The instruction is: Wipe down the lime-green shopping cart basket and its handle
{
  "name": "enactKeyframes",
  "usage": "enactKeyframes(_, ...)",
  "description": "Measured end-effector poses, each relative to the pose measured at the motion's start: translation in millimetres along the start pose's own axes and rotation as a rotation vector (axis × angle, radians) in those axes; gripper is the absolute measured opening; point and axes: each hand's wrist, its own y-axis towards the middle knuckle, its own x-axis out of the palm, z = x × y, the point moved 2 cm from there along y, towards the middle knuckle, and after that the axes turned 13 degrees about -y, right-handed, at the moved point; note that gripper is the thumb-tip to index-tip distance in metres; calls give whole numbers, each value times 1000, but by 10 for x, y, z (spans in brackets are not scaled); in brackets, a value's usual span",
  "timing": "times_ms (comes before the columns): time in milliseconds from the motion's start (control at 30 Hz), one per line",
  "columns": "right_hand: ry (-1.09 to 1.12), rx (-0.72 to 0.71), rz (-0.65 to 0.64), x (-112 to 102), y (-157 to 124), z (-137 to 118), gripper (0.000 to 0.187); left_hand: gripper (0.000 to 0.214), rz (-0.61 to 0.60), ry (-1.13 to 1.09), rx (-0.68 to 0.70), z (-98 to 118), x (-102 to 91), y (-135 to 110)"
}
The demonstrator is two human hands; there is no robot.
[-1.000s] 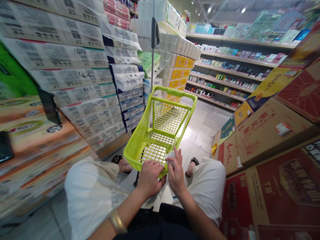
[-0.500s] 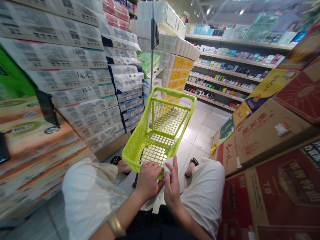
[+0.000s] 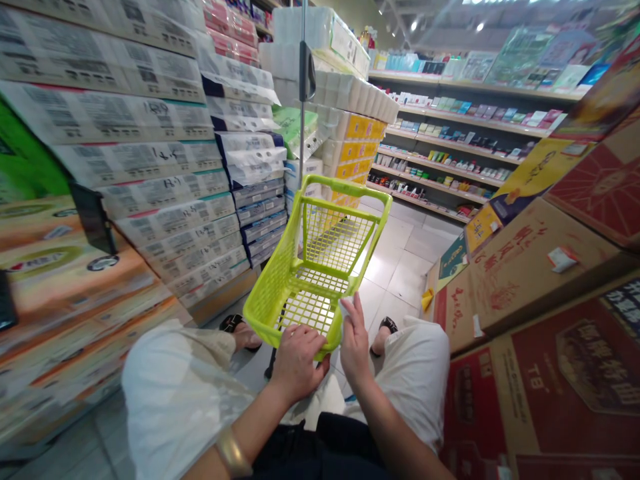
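A lime-green plastic shopping basket [image 3: 273, 297] with mesh walls and floor stands between my knees, nothing inside it. Its near rim is gripped by my left hand [image 3: 299, 353], fingers curled over the edge and thumb beneath. My right hand [image 3: 356, 343] pinches a folded white wipe [image 3: 345, 307], cloth or paper, I cannot tell which. That wipe rests against the right rim near the front corner, partly hidden by the fingers.
Stacked tissue packs [image 3: 170, 160] rise on the left, beside orange packs [image 3: 65, 267]. Cardboard cartons [image 3: 520, 260] line the right side closely. Farther back, shelves [image 3: 450, 140] hold small boxes and bottles. A thin metal pole [image 3: 303, 133] stands behind the basket.
My right hand has slid the wipe from the near right corner a little up and right along the rim. The left hand keeps its grip on the basket.
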Motion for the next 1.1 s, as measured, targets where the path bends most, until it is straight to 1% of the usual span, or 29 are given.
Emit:
enactKeyframes(67,-27,-35,-20,26,-322,-68,41,6,6,8,8,-2,0,-6)
enactKeyframes(100,-38,-40,-24,38,-419,-90,41,6,4,8,12,-1,1,-8)
enactKeyframes(133,-45,-34,-24,48,-457,-99,41,6,0,6,15,0,2,-9)
enactKeyframes(167,-52,-20,-22,56,-431,-96,41,6,-5,4,14,1,4,-9)
enactKeyframes(233,-68,20,-15,61,-207,-52,41,6,-12,1,7,6,6,-5)
enactKeyframes(367,-32,104,-1,39,498,88,39,7,-15,-8,5,15,10,10)
enactKeyframes(433,-2,156,6,32,676,125,39,8,-12,-12,8,16,12,15)
enactKeyframes(467,5,170,10,35,676,125,39,7,-10,-10,8,15,14,16)
enactKeyframes(533,8,148,20,55,499,83,39,7,-8,-5,6,10,17,13)
enactKeyframes(633,-7,63,27,98,-31,-29,41,4,-17,-3,2,0,18,2)
enactKeyframes(700,-17,42,20,121,-339,-81,42,4,-29,-9,-3,-4,15,-7)
enactKeyframes(733,-16,39,17,126,-422,-89,42,4,-35,-13,-6,-5,13,-10)
enactKeyframes(767,-12,39,16,126,-441,-85,42,5,-42,-15,-9,-4,12,-12)
enactKeyframes(800,-8,41,18,120,-394,-68,42,6,-47,-17,-13,-2,11,-13)
enactKeyframes(833,-4,52,24,110,-284,-39,41,7,-49,-18,-16,1,11,-13)
enactKeyframes(900,7,104,43,78,67,39,40,8,-50,-19,-17,12,12,-9)
enactKeyframes(1000,60,228,45,37,614,143,42,7,-37,-20,-14,26,15,0)
enactKeyframes(1033,78,247,41,33,721,158,43,7,-32,-21,-12,29,16,2)
enactKeyframes(1067,91,253,39,35,767,163,43,7,-26,-21,-10,29,17,3)
enactKeyframes(1100,99,250,39,42,748,157,44,7,-21,-18,-9,28,18,3)
